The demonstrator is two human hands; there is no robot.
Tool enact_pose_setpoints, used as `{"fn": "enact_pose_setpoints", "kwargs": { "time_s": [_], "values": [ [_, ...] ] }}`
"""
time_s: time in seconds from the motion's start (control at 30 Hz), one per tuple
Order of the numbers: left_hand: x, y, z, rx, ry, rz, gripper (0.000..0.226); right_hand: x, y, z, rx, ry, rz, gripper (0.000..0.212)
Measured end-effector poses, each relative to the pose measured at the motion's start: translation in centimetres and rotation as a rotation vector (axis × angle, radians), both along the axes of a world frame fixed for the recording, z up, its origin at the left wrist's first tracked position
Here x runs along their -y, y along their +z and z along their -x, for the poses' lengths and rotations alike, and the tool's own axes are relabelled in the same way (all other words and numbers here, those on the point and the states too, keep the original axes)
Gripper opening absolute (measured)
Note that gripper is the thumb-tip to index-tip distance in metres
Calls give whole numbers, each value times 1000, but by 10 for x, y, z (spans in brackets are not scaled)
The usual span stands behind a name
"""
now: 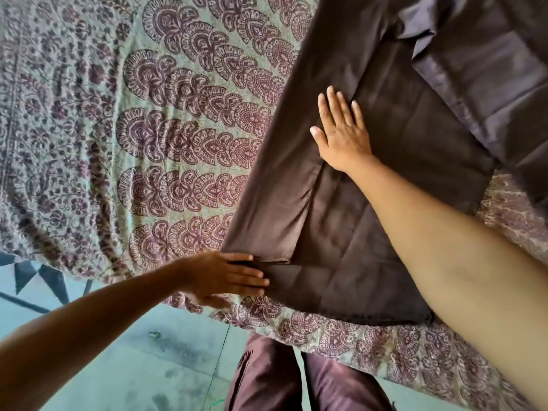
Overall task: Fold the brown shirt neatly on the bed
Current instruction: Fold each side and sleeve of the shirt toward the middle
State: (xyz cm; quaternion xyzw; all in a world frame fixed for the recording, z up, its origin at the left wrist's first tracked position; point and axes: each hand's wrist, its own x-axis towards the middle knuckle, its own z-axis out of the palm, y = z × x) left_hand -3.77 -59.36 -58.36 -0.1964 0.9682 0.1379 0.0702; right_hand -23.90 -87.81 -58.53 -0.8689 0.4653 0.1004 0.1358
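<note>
Right hand (342,133) flat, pinning the brown shirt (341,232) on the bed (178,129); left hand (234,275) open at the hem. Side fold underway; smoothing probably comes next.

Soft, even daylight, faint shadows, wide-angle bending at edges, slight softness throughout.

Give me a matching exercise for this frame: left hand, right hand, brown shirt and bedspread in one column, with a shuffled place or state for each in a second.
Column one
1. left hand
2. right hand
3. brown shirt
4. bedspread

Column two
A. printed with a purple pattern, lying under the garment
B. flat, fingers spread, pressing mid-panel
C. at the lower hem corner near the bed edge
D. spread on the bed, one long side folded inward

Pairs: 1-C, 2-B, 3-D, 4-A
</note>
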Motion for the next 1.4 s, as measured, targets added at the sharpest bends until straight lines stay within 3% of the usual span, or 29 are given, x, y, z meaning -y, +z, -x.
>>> {"fn": "enact_pose_setpoints", "kwargs": {
  "time_s": [0.07, 0.13, 0.23, 0.43, 0.53, 0.67, 0.8, 0.93, 1.1, 1.23, 1.33, 1.4],
  "values": [
    [16, 3, 3, -25, 63, 24, 68, -10, 0, 3, 39, 35, 40, 63],
    [56, 5, 15, -43, 258, 60, 63, -24, -2, 7, 69, 69, 57, 66],
    [111, 3, 28, -3, 444, 64, 62, -38, -6, 12, 94, -1, 66, 66],
    [63, -3, 34, 16, 222, -49, 65, -36, -5, 12, 75, -45, 23, 68],
    [43, 10, 33, -115, 259, -139, 58, -35, 3, 9, 272, -104, -116, 67],
    [107, 40, 60, -344, 716, -200, 47, -23, 35, 31, 650, -468, -108, 51],
    [202, 66, 104, -437, 1063, -191, 36, -15, 67, 91, 685, -730, 41, 44],
    [274, 82, 169, -538, 1040, -234, 43, -13, 76, 177, 596, -979, 217, 39],
    [312, 78, 240, -513, 933, -219, 59, -20, 70, 264, 452, -1426, 292, 30],
    [319, 68, 272, -473, 914, -223, 49, -22, 49, 314, 345, -1796, 193, 39],
    [315, 64, 285, -460, 911, -230, 42, -19, 33, 333, 385, -1957, 49, 61],
    [314, 61, 291, -441, 936, -266, 44, -14, 31, 340, 446, -2007, -25, 64]
  ]
}}
